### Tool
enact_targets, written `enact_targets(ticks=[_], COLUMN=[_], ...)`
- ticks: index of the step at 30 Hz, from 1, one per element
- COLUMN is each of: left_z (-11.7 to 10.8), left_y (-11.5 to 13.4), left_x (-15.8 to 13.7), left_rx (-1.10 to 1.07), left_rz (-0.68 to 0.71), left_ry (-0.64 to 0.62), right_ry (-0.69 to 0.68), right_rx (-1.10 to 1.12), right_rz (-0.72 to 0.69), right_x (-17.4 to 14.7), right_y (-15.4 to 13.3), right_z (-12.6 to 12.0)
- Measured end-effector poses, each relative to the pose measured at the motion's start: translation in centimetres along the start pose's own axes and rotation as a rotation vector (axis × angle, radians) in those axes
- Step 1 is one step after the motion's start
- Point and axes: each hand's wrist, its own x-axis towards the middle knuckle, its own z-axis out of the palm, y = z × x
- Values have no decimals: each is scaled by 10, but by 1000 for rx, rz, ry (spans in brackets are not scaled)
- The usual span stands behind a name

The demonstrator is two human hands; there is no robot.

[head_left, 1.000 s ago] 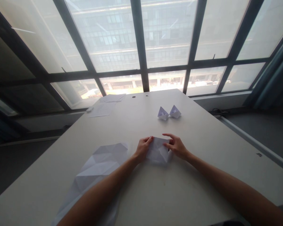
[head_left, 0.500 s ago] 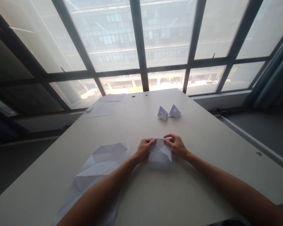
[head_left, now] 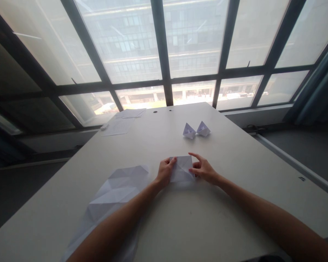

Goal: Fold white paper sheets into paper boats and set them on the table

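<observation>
A small folded white paper [head_left: 181, 171], roughly rectangular with a diagonal crease, is held above the near middle of the table. My left hand [head_left: 165, 172] grips its left edge, thumb on the front face and fingers behind. At the right edge is my right hand [head_left: 204, 170], with its thumb against the paper's front and some fingers curled at the edge. The index finger of that hand is raised, apart from the top right corner. The fingertips behind the paper are hidden.
Two folded paper boats [head_left: 189, 131] stand farther back on the white table [head_left: 235, 174]. A large creased paper sheet [head_left: 109, 196] lies to the left, partly under my left forearm. Flat paper sheets [head_left: 116, 127] are at the far left, beside a small pale object [head_left: 105, 127].
The folded paper has moved slightly up and left, and it looks flatter. My right hand has slid down from the top edge to the right edge, its index finger lifted.
</observation>
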Motion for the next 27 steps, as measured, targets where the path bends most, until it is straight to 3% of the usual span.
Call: enact_targets(ticks=[5,9,12,19,27], left_z=[-3,-2,1,2,2], left_y=[7,10,9,7,11], left_x=[-3,-10,-12,-12,-14], left_rx=[514,845,866,800,761], left_rz=[586,833,864,830,866], left_ry=[88,-72,-138,-158,-120], right_ry=[131,143,137,152,-35], right_rx=[39,59,54,62,229], right_rz=[3,-4,-11,-28,-9], right_x=[1,0,0,-1,-3], right_y=[-1,-3,-4,-3,-5], right_z=[-1,-1,-1,1,0])
